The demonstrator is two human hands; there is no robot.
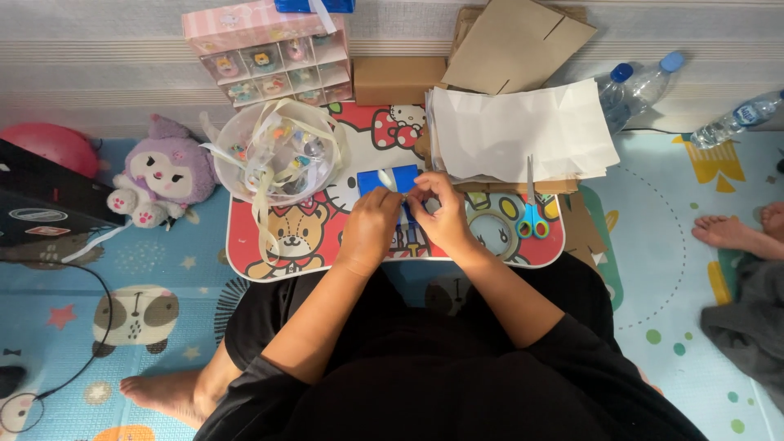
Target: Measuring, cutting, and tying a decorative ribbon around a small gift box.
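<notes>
Both hands, left [371,224] and right [441,214], pinch ribbon [387,179] over blue box [390,178] on surface [318,245]. Step: tying bow. Next needs even pull.

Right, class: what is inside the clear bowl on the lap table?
The bowl holds loops of pale ribbon, some trailing over its rim, and small colourful trinkets. The ribbon covers whatever lies at the bottom.
</notes>
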